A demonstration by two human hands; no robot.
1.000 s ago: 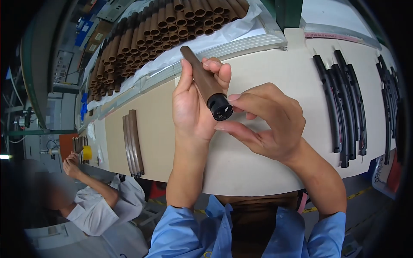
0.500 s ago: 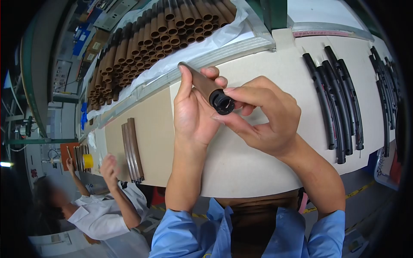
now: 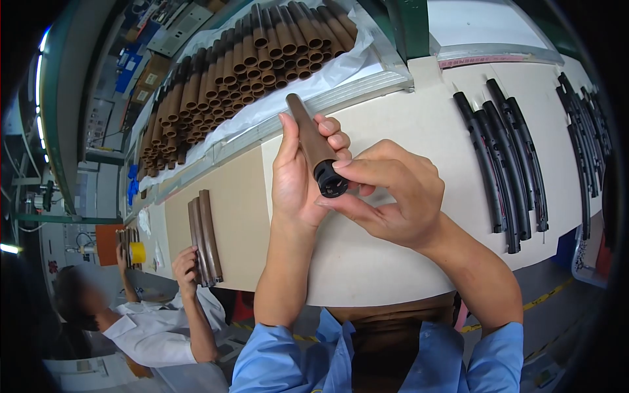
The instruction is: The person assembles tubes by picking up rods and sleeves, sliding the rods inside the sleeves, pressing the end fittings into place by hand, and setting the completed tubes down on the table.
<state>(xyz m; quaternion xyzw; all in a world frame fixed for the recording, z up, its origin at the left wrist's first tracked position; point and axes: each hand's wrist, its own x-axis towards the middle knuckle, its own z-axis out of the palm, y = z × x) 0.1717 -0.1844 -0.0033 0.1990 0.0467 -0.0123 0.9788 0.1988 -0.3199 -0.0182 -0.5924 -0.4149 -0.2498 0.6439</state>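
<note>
A brown tube [image 3: 310, 131] rests in my left hand [image 3: 296, 187], held between the thumb and curled fingers over the bench. At its near end sits a black slotted end piece [image 3: 331, 182], with small details on its face too fine to make out. My right hand [image 3: 407, 193] pinches that black piece between thumb and forefinger, right where it meets the tube. The other right-hand fingers are tucked behind, partly hidden.
A big stack of brown tubes [image 3: 246, 72] lies on white plastic behind a metal edge. Several black rods [image 3: 501, 160] lie at right, more black rods [image 3: 580, 137] farther off. At left, a co-worker's hand [image 3: 185, 270] touches a few finished-looking brown tubes [image 3: 204, 239] on the bench.
My hands have shifted slightly down and left with the tube, which now points more upright. The co-worker's hand has come down onto the brown tubes at left.
</note>
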